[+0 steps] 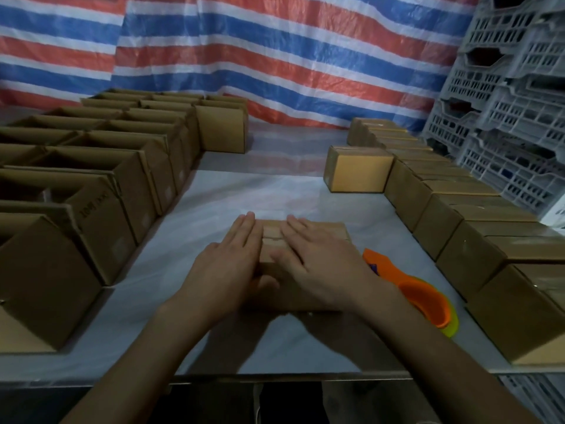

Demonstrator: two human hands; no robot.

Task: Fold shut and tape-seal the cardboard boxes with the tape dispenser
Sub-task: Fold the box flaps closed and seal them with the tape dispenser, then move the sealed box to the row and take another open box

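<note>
Pressing down the folded flaps of the cardboard box (273,240) with two flat hands.
The left hand (226,264) and the right hand (318,258) lie on the box top, fingers straight and together, gripping nothing. The orange tape dispenser (425,298) lies on the table (214,194) just right of the right fingers. The open boxes (122,179) stand left of the fingers, the closed boxes (458,237) right.

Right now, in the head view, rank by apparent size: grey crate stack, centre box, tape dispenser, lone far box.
1. Grey crate stack
2. Centre box
3. Tape dispenser and lone far box: alike; dispenser nearer, so unranked.
</note>
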